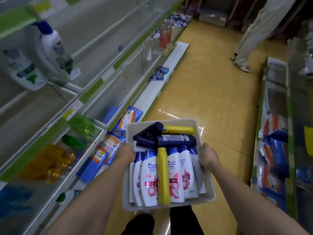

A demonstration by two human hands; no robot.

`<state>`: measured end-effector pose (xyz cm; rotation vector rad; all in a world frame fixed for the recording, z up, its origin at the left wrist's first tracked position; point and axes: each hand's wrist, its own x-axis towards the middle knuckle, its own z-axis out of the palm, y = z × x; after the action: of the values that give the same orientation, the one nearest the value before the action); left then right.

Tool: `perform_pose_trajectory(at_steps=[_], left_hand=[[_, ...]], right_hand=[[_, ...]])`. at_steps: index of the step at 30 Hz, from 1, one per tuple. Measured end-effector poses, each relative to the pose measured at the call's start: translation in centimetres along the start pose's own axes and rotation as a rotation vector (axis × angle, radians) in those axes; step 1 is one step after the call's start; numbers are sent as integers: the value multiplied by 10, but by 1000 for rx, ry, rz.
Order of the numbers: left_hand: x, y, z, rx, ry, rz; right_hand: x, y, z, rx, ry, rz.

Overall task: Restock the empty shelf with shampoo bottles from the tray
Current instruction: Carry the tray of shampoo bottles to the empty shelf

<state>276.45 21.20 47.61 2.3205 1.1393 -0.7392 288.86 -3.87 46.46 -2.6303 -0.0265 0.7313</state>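
I carry a pale plastic tray (209, 192) in front of my body. My left hand (126, 154) grips its left rim and my right hand (209, 156) grips its right rim. Inside lie several white shampoo bottles (149, 177) with blue tops and pink labels, two yellow bottles (163, 177), and dark blue bottles (176, 139) at the far end. To my left runs shelving (94, 36) with green price strips; its upper levels are mostly bare, with two white bottles (55, 50) at the top left.
Lower left shelves hold green and amber bottles (50, 163) and blue packets (122, 119). A person's legs (245, 39) stand farther down the yellow-floored aisle. A low shelf of blue packets (274, 150) lines the right side.
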Motion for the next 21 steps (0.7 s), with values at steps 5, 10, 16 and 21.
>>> perform_pose_trajectory(at_steps=[5, 10, 16, 21], left_hand=[[66, 97, -25, 14, -10, -56], [119, 183, -49, -97, -9, -144], [196, 273, -79, -168, -10, -216], [274, 330, -97, -253, -7, -291]], right_hand=[[117, -16, -55, -7, -61, -51], [228, -48, -123, -125, -81, -136], [356, -90, -181, -243, -119, -200], [454, -122, -196, -238, -156, -195]])
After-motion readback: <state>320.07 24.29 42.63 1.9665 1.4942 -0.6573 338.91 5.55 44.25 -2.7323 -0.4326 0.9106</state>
